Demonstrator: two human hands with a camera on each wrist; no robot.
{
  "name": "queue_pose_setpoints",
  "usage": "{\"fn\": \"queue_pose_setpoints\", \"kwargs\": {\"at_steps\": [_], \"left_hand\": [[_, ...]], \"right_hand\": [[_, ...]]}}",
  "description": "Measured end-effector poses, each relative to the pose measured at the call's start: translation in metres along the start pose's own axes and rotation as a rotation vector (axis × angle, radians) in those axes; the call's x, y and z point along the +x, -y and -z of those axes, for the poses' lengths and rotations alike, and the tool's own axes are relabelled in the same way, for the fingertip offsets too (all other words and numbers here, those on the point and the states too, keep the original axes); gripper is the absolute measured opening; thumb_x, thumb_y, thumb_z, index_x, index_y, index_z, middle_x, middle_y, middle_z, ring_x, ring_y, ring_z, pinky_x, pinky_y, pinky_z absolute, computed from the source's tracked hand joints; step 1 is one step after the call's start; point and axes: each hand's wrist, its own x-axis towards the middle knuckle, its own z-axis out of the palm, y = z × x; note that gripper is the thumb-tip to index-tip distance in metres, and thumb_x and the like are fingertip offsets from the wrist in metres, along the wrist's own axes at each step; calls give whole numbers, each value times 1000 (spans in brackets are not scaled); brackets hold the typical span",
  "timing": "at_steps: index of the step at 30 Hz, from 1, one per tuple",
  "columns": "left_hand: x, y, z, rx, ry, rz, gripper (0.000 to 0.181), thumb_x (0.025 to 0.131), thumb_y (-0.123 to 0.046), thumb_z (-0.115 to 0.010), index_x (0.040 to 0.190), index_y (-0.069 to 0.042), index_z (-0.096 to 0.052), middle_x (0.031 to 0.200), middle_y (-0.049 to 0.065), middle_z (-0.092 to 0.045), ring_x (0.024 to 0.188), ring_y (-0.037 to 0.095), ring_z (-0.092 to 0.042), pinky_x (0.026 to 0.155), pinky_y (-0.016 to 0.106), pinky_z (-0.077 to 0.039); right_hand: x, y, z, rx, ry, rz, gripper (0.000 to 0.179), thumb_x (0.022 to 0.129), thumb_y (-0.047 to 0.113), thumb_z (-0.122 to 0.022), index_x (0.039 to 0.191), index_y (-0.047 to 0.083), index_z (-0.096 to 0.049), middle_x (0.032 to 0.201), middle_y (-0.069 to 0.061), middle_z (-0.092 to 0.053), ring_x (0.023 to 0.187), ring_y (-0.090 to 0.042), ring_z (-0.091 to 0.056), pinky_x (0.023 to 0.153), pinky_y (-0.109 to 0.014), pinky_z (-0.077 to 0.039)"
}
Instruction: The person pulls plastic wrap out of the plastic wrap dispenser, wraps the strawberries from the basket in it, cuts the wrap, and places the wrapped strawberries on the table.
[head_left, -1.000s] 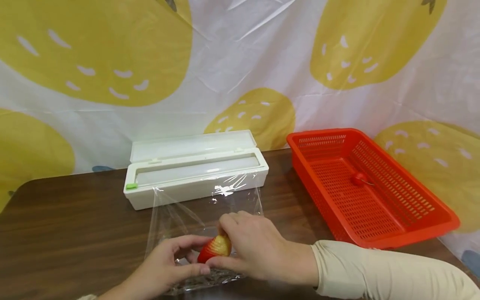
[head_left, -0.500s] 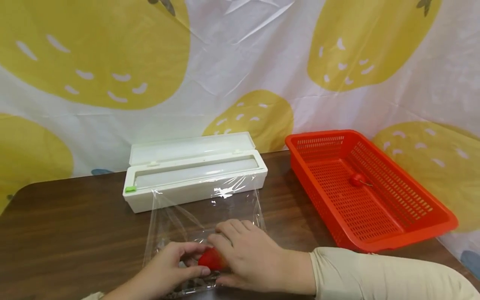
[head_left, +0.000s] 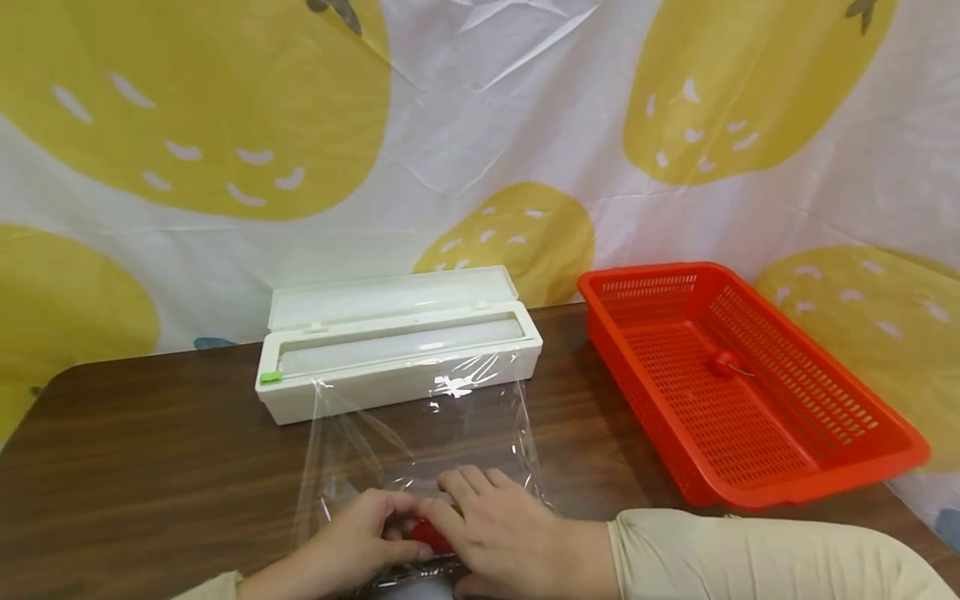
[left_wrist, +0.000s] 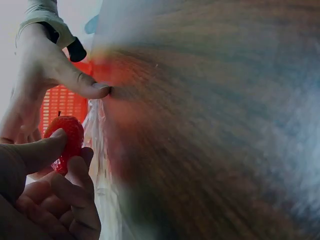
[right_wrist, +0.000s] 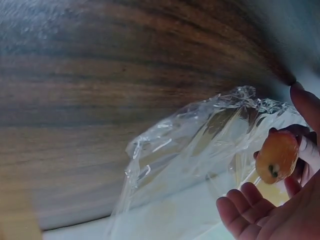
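Observation:
A small red-and-yellow fruit with a short dark stem (left_wrist: 70,142) is pinched between the thumb and fingers of my left hand (head_left: 356,537). Its orange-yellow stem end faces the right wrist view. My right hand (head_left: 510,533) is spread beside and over the fruit, thumb apart from the fingers; in the left wrist view that thumb stands clear of it. In the head view the hands hide most of the fruit. Clear cling film (head_left: 450,433) runs from a white dispenser box (head_left: 405,396) to beneath both hands, its near edge crumpled (right_wrist: 245,97).
The dispenser's lid (head_left: 393,300) stands raised at the back, with a green slider (head_left: 271,377) at the box's left end. On the right stands a red perforated basket (head_left: 637,392) holding a small red round fruit with a stem (head_left: 723,362). A lemon-patterned cloth (head_left: 300,242) hangs behind the table.
Both hands have shifted slightly towards the person with the fruit. The right fingers, at the fruit's yellow end a second ago, have spread and now cover more of it in the head view.

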Motion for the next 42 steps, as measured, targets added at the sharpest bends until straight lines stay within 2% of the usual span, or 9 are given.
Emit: {"fn": "queue_pose_setpoints", "kwargs": {"at_steps": [5, 8, 10, 16, 18, 23, 31, 38, 42], "left_hand": [[1, 3, -5, -110, 23, 50, 37, 78, -6, -74, 107, 8, -58, 86, 16, -72, 66, -2, -57, 57, 14, -45], [0, 5, -7, -122, 16, 45, 38, 77, -6, -75, 106, 9, -57, 85, 17, -72, 66, -1, -59, 56, 15, -46], [-1, 6, -8, -62, -9, 29, 36, 76, -9, -77, 103, 6, -59, 83, 13, -72, 66, -3, -58, 57, 16, -47], [-3, 5, -8, 337, -117, -43, 26, 72, -26, -81, 92, -16, -67, 77, -12, -65, 69, -6, -52, 59, 19, -42], [-4, 5, -7, 404, -131, -56, 25, 72, -28, -81, 90, -20, -67, 75, -15, -63, 68, -7, -50, 58, 18, -41], [-5, 2, -6, 409, -144, -28, 29, 70, -33, -82, 90, -21, -63, 73, -16, -63, 65, -7, -50, 56, 18, -38], [-6, -1, -5, 449, -160, -23, 26, 71, -38, -80, 83, -24, -62, 70, -18, -65, 64, -7, -51, 54, 19, -38], [-6, -3, -3, 541, -157, -4, 22, 72, -43, -78, 85, -29, -69, 82, -17, -68, 74, -3, -57, 62, 24, -45], [-6, -5, -4, 565, -169, -31, 25, 77, -43, -74, 94, -26, -70, 88, -15, -69, 81, 0, -61, 66, 24, -48]], "right_hand": [[-2, 0, -1, -35, 6, 9, 70, 73, 63, -68, 122, 18, -47, 104, 2, -52, 93, -13, -52, 75, -24, -48], [-2, 1, -3, -76, 6, 9, 61, 75, 62, -66, 116, 20, -50, 101, 3, -53, 90, -13, -53, 74, -25, -47], [-3, 1, -4, -116, 0, 14, 56, 77, 62, -64, 111, 21, -52, 100, 3, -54, 88, -13, -54, 74, -25, -46], [-1, 3, -9, -188, -84, 66, 43, 81, 54, -61, 105, 18, -59, 91, 5, -55, 82, -12, -54, 71, -24, -47], [-1, 3, -10, -190, -109, 91, 36, 82, 46, -61, 105, 18, -60, 88, 6, -56, 79, -12, -53, 70, -24, -48], [0, 3, -9, -169, -139, 131, 23, 82, 33, -60, 100, 19, -64, 81, 7, -53, 73, -9, -49, 62, -20, -46], [2, 2, -6, -93, -154, 79, 29, 77, 36, -66, 100, 18, -65, 77, 7, -55, 71, -8, -52, 64, -20, -49], [5, -2, 2, -30, -103, 85, 27, 70, 39, -72, 85, 19, -62, 75, 9, -59, 71, -7, -56, 63, -21, -49], [10, -10, 7, 102, -15, 34, 25, 69, 37, -75, 83, 21, -63, 71, 11, -58, 64, -4, -54, 56, -19, -47]]}}
